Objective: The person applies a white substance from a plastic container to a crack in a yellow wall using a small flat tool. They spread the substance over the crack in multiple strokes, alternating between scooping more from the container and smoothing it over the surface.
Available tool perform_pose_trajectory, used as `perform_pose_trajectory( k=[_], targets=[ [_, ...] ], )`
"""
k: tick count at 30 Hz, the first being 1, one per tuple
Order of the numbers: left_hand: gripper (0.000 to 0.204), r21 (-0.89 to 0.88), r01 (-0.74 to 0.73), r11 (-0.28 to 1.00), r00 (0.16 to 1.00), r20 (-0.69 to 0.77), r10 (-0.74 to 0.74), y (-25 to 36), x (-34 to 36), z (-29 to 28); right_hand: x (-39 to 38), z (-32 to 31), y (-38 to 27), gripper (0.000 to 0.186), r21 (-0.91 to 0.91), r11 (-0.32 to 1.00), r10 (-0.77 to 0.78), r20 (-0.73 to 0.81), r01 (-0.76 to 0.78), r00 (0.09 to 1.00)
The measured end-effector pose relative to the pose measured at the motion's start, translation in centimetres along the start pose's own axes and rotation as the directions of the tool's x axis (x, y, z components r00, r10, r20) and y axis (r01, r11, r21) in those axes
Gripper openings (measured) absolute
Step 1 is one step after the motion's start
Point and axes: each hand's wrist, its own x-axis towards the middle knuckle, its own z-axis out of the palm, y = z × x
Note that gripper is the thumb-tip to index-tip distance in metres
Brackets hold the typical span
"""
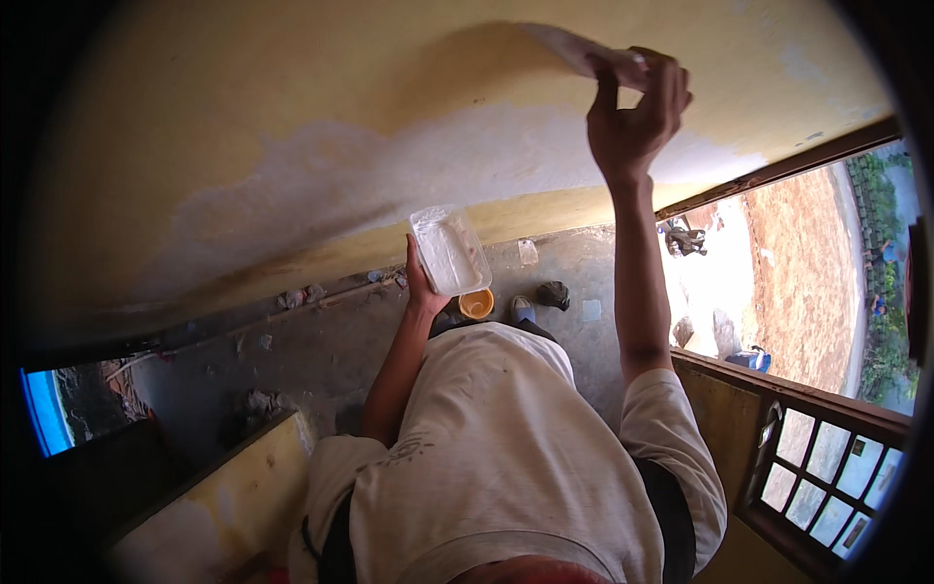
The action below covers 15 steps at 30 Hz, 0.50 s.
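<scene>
My right hand (637,117) is raised to the yellow wall (389,68), its fingers closed around a flat, whitish putty scraper (566,49). The scraper's thin edge lies against or very close to the wall, and part of the tool is hidden by my fingers. Lower down, a clear rectangular plastic container (450,251) with white residue inside is in my left hand (422,288), thumb along its side. A broad pale patch of putty (321,165) spreads over the wall between my two hands.
On the grey floor (321,365) by my feet are an orange bucket (476,305), a crumpled black bag (554,295) and scattered scraps. A wooden-framed opening lies to my right, with a paned window sash (827,477) swung out. A yellowish low partition (219,496) stands at lower left.
</scene>
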Motion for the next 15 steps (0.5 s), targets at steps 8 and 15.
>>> perform_pose_trajectory(
  k=[8,15],
  targets=[
    [0.077,-0.043,-0.063,0.997,0.996,-0.063,0.06,-1.6,-0.1,0.5,-8.8,-4.3,4.7,0.024,-0.101,0.964,0.265,0.273,-0.246,0.925],
    [0.078,-0.013,0.016,1.0,0.999,0.048,-0.015,-2.9,0.8,-0.9,-16.8,-1.5,7.5,0.016,-0.063,0.979,0.194,0.571,-0.192,0.798]
  ],
)
